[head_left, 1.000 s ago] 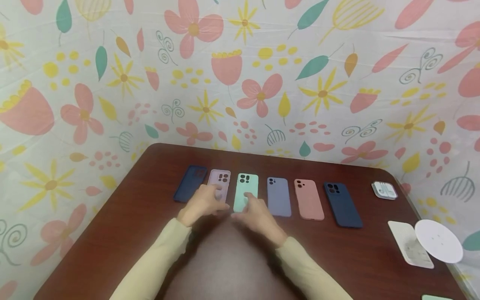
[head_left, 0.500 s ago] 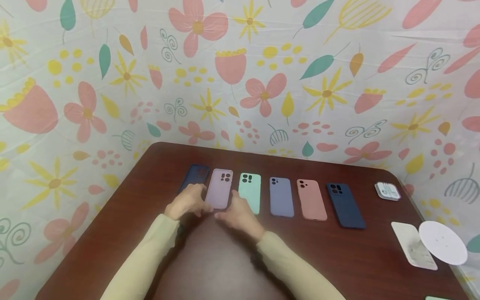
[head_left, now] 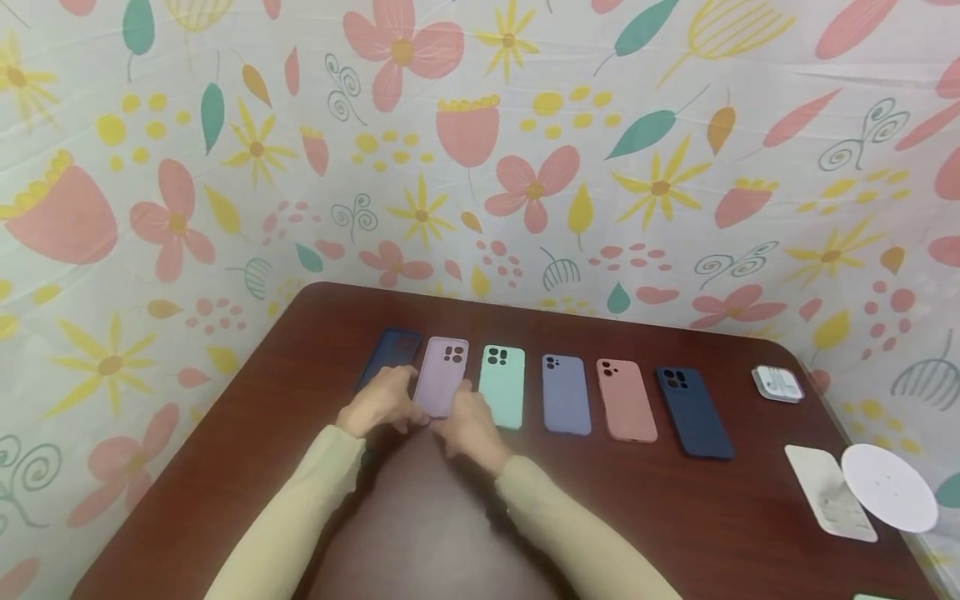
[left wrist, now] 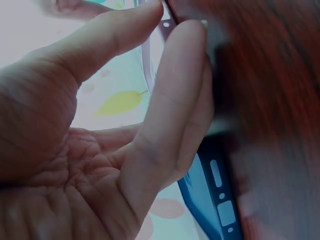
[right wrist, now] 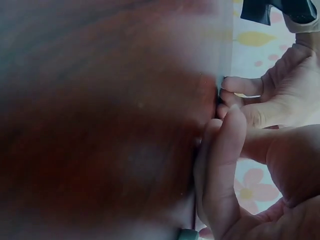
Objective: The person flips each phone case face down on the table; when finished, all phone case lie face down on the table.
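A lilac phone case (head_left: pixel 438 385) lies on the dark red-brown table, its camera cutouts at the far end. My left hand (head_left: pixel 381 402) holds its near left corner between thumb and fingers, partly covering a dark blue case (head_left: pixel 392 352) beside it. On the opposite side, my right hand (head_left: pixel 469 427) pinches the lilac case's near right corner, close to a mint case (head_left: pixel 503 390). In the left wrist view, the thumb (left wrist: pixel 125 35) overlaps the lilac case's edge. The right wrist view has the fingers (right wrist: pixel 222 165) low against the table, hiding most of that case.
Rightward, the row goes on with a periwinkle case (head_left: pixel 567 397), a pink case (head_left: pixel 628 403) and a navy case (head_left: pixel 696 417). Boxed earphones (head_left: pixel 778 384), a pale rectangular card (head_left: pixel 821 492) and a white disc (head_left: pixel 890 488) lie near the right edge. A flowered curtain (head_left: pixel 480 167) hangs behind.
My right hand has gone left from the mint case to the lilac case's near corner. The left hand has drawn back off the lilac case's face to its near left corner.
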{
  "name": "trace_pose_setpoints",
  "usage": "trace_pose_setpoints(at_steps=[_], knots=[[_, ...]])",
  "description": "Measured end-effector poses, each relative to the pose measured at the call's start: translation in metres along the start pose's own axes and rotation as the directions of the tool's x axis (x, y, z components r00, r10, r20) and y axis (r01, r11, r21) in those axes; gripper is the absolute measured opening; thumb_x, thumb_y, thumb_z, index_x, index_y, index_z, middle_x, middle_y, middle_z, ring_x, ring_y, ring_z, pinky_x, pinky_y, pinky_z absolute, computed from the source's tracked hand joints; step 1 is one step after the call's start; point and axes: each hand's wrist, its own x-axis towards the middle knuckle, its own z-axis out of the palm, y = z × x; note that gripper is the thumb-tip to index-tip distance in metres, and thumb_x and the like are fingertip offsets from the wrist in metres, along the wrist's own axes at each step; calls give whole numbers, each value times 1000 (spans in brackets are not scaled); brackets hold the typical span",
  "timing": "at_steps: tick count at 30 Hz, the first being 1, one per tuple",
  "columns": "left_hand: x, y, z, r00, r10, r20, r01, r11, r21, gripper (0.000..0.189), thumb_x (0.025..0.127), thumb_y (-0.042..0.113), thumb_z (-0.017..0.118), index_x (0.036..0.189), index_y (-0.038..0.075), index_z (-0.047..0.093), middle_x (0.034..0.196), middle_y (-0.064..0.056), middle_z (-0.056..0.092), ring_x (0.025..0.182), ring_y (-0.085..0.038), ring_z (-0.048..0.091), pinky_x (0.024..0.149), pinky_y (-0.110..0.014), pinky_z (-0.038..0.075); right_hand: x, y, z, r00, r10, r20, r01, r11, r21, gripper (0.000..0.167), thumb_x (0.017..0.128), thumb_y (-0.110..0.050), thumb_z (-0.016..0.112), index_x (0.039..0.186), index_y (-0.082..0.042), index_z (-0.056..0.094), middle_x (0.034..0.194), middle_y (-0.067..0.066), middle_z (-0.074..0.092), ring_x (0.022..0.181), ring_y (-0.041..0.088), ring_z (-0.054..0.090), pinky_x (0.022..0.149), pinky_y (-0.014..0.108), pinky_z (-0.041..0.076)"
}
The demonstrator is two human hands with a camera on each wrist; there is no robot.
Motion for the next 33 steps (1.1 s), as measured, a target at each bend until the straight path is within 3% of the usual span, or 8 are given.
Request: trace_pose_setpoints(at_steps=[8,11,15,20,24,26,33], knots=[[0,0,-2,1000,-6,19,6,1000,-25,88,87,20,92,158,-4,47,119,-23,80,61,-18,78,105,-50,62,-5,-12,-9,998,50,24,-49,998,-27,59,94,-5,79,136,21,46,86,28,69,41,19,67,44,27,57],[1,-2,-1,1000,2,21,-1,999,-54,78,93,20,87,156,-5,49,120,-25,79,60,-19,78,95,-46,66,0,-4,-4,999,40,12,-40,999,-22,60,95,-3,76,138,21,44,86,28,68,39,17,66,44,28,57],[13,-12,4,998,61,22,-59,997,-58,65,104,28,75,151,-10,52,100,-20,79,57,-21,77,71,-37,67,6,6,1,1000,15,-3,-15,1000,15,59,92,-1,74,137,20,43,84,27,66,36,17,64,41,30,57],[33,-30,13,995,96,37,-94,995,-37,68,109,49,63,144,-10,56,78,-12,72,54,-21,75,60,-34,63,9,13,1,1000,-6,7,5,999,53,62,92,0,74,141,17,41,84,27,68,36,16,64,41,32,57],[24,-21,11,997,76,22,-74,995,-66,74,109,58,59,138,-10,58,83,-16,73,53,-21,75,59,-35,63,4,12,-3,1000,-27,9,26,998,51,64,94,-2,77,144,16,41,87,28,71,38,17,66,42,32,57],[12,-9,6,999,49,10,-48,995,-82,74,107,60,61,135,-9,59,86,-17,74,52,-22,75,59,-35,63,3,12,-3,999,-39,7,39,998,39,63,94,-3,77,143,16,42,85,24,70,38,17,66,42,31,57],[1,2,7,999,0,-51,-2,999,-44,69,103,66,64,123,0,64,81,-12,71,49,-22,72,59,-30,57,3,15,-1,995,-96,-5,96,995,23,64,95,-6,77,144,15,41,73,14,67,39,15,64,41,30,55]])
